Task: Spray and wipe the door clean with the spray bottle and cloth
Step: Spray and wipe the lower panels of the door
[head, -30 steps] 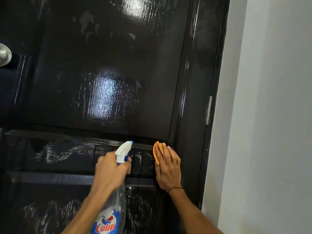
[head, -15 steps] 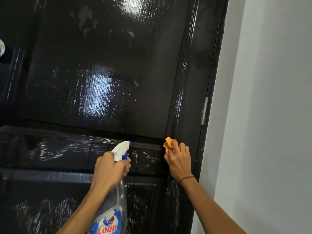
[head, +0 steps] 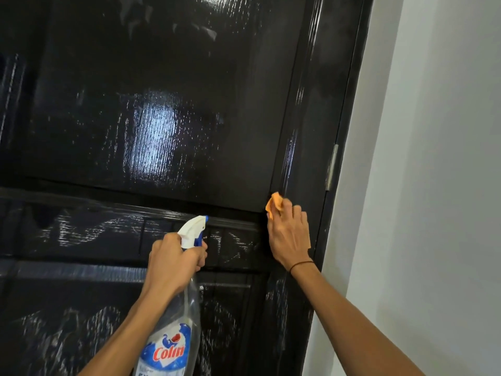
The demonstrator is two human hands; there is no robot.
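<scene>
A: What fills the left of the view?

B: A glossy black panelled door [head: 168, 109], with light glaring off its upper panel and pale streaks on the lower ones.

A: And the first hand?

B: The left hand [head: 173, 263] is wrapped round the neck of a clear Colin spray bottle [head: 173, 340]. Its fingers curl at the white and blue trigger head, and the nozzle points at the door's cross rail. The bottle hangs down toward the bottom edge of the view.

A: Further right?

B: The right hand [head: 288, 237] presses an orange cloth [head: 275, 203] against the door, where the upper panel's lower right corner meets the upright stile. The fingers lie over the cloth, lightly bent; a bit of orange pokes out above them. A thin dark band [head: 301, 265] circles that wrist.

A: Beyond the door?

B: A metal hinge [head: 333, 166] on the door's edge, then a plain pale wall [head: 433, 185].
</scene>
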